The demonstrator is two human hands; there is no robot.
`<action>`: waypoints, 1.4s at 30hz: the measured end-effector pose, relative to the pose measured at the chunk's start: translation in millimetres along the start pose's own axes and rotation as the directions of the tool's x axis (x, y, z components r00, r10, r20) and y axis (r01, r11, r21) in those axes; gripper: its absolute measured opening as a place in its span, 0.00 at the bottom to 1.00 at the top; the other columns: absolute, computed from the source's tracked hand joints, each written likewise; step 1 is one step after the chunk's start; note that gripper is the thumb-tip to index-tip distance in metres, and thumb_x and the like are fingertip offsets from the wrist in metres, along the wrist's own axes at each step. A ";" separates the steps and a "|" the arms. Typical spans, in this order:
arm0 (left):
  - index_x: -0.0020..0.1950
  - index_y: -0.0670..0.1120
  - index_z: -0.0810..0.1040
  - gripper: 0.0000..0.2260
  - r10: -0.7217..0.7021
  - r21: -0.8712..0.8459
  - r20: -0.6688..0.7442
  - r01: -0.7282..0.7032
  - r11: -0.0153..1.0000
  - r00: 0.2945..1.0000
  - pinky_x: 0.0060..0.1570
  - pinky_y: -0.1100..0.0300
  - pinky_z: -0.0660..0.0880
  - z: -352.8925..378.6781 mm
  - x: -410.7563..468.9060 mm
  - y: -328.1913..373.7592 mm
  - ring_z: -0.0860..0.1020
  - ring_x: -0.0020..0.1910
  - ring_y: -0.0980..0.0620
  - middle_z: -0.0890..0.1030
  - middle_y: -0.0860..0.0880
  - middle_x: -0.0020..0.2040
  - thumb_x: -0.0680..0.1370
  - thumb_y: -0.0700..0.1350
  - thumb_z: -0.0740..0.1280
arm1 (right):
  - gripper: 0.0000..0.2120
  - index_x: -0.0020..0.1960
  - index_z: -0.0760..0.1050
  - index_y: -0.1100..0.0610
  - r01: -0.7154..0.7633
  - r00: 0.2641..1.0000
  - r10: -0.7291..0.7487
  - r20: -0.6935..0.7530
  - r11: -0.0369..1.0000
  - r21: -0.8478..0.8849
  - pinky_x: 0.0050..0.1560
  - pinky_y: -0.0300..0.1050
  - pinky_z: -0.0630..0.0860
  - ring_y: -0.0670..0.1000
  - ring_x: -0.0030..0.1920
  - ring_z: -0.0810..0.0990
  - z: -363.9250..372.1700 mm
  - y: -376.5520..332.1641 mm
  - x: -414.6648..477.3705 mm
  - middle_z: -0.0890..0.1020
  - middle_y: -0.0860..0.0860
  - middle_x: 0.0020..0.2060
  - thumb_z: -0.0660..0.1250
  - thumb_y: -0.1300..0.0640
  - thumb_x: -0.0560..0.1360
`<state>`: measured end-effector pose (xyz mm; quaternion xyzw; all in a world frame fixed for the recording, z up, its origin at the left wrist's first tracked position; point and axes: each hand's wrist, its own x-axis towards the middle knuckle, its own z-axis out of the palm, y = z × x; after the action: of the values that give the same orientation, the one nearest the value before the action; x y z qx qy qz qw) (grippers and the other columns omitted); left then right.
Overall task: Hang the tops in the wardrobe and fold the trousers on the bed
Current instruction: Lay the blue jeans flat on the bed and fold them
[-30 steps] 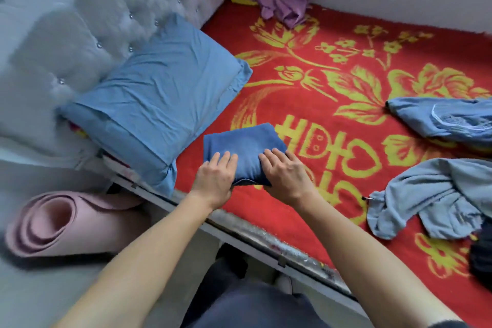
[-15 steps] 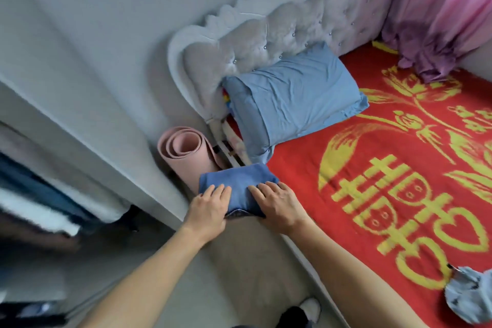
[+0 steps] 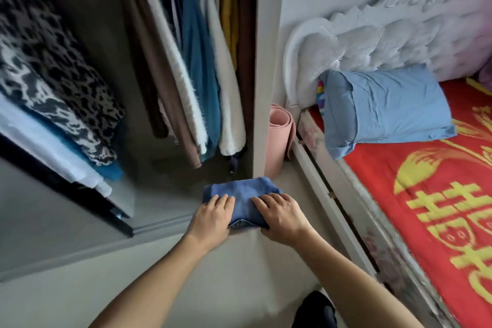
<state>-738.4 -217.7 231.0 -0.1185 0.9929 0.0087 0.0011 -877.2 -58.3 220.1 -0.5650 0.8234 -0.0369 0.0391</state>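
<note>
Gripping the folded blue trousers (image 3: 241, 196) from either side, the left hand (image 3: 213, 217) and right hand (image 3: 282, 214) have carried them off the bed (image 3: 426, 194), now to the right, to the open wardrobe (image 3: 263, 61), below the hanging clothes (image 3: 197, 74).

Only one sign can be read: a large yellow Chinese character 囍 (image 3: 450, 224), the double happiness, which stands on the red blanket (image 3: 372, 176) of the bed (image 3: 323, 184). It lies on the near side of the pillow (image 3: 386, 106) and a little to its right. Its right part runs out of view.
</note>
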 end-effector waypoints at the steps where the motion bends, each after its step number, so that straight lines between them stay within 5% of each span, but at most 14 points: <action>1: 0.50 0.41 0.84 0.30 -0.017 0.008 0.009 0.017 1.000 1.000 0.30 0.59 0.79 2.6 -15.3 -15.8 0.84 0.42 0.47 0.85 0.46 0.45 0.50 0.46 0.83 | 0.26 0.60 0.80 0.56 0.009 1.000 -0.009 0.016 1.000 0.004 0.45 0.50 0.80 0.56 0.45 0.84 4.4 -19.8 6.4 0.84 0.51 0.46 0.71 0.52 0.62; 7: 0.53 0.40 0.85 0.34 -0.134 0.043 0.086 0.130 0.991 0.987 0.34 0.57 0.82 21.4 -72.4 -87.6 0.85 0.45 0.45 0.86 0.44 0.49 0.48 0.47 0.84 | 0.28 0.68 0.74 0.57 0.111 0.989 -0.108 0.104 0.994 -0.025 0.56 0.55 0.76 0.59 0.55 0.81 22.4 -96.4 50.8 0.82 0.54 0.57 0.66 0.53 0.69; 11: 0.55 0.40 0.84 0.35 -0.175 0.040 0.122 0.171 0.984 0.977 0.37 0.55 0.82 34.9 -74.2 -127.0 0.85 0.47 0.44 0.85 0.44 0.50 0.50 0.48 0.84 | 0.30 0.69 0.74 0.58 0.156 0.979 -0.151 0.137 0.987 -0.027 0.55 0.55 0.77 0.60 0.52 0.82 37.4 -112.5 88.7 0.83 0.55 0.54 0.67 0.53 0.67; 16: 0.61 0.40 0.80 0.29 -0.253 0.031 0.206 0.252 0.967 0.945 0.44 0.52 0.82 43.3 -56.0 -173.8 0.83 0.53 0.42 0.83 0.43 0.55 0.62 0.45 0.80 | 0.32 0.68 0.75 0.59 0.191 0.970 -0.189 0.150 0.982 0.004 0.56 0.53 0.77 0.59 0.53 0.82 61.1 -119.8 152.1 0.83 0.54 0.55 0.69 0.52 0.65; 21: 0.57 0.40 0.82 0.31 -0.341 0.144 0.260 0.313 0.939 0.903 0.39 0.52 0.82 34.3 -35.0 -248.2 0.84 0.50 0.42 0.84 0.43 0.51 0.55 0.44 0.82 | 0.28 0.56 0.80 0.63 0.201 0.975 -0.209 0.072 0.974 0.103 0.47 0.51 0.80 0.59 0.45 0.83 74.3 -152.2 231.8 0.84 0.56 0.45 0.74 0.56 0.57; 25: 0.59 0.37 0.80 0.29 -0.400 0.167 0.241 0.368 0.915 0.884 0.44 0.48 0.82 36.9 -36.5 -307.5 0.82 0.55 0.37 0.83 0.39 0.54 0.59 0.37 0.78 | 0.30 0.53 0.80 0.63 0.223 0.971 -0.233 0.056 0.964 0.147 0.45 0.49 0.81 0.59 0.43 0.83 77.7 -187.2 286.8 0.84 0.56 0.44 0.77 0.56 0.53; 32: 0.67 0.38 0.75 0.32 -0.324 0.066 0.322 0.320 0.945 0.890 0.50 0.49 0.80 71.0 -26.9 -392.4 0.79 0.60 0.39 0.82 0.40 0.60 0.64 0.40 0.77 | 0.30 0.56 0.81 0.63 0.195 0.972 -0.206 0.113 0.976 0.097 0.46 0.50 0.81 0.59 0.44 0.83 102.5 -218.9 353.9 0.84 0.56 0.44 0.76 0.56 0.54; 37: 0.78 0.42 0.61 0.32 -0.120 -0.021 0.392 0.139 0.990 0.912 0.65 0.49 0.71 123.7 -0.5 -453.2 0.67 0.74 0.41 0.70 0.42 0.74 0.76 0.44 0.67 | 0.31 0.57 0.80 0.63 0.018 0.987 -0.025 0.160 0.999 0.047 0.47 0.51 0.80 0.60 0.46 0.83 138.4 -237.2 383.9 0.84 0.57 0.47 0.75 0.55 0.55; 42: 0.79 0.44 0.59 0.31 -0.023 -0.019 0.405 0.033 0.999 0.914 0.67 0.48 0.69 184.8 32.0 -495.8 0.65 0.75 0.42 0.66 0.43 0.76 0.77 0.46 0.65 | 0.27 0.53 0.81 0.62 -0.112 0.984 0.099 0.151 0.991 0.079 0.43 0.51 0.79 0.60 0.44 0.83 195.8 -242.2 418.6 0.84 0.56 0.44 0.75 0.57 0.54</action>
<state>-652.8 -703.8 37.7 -0.1283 0.9693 0.0454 0.2049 -781.9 -539.2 41.4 -0.5195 0.8447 -0.0290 0.1259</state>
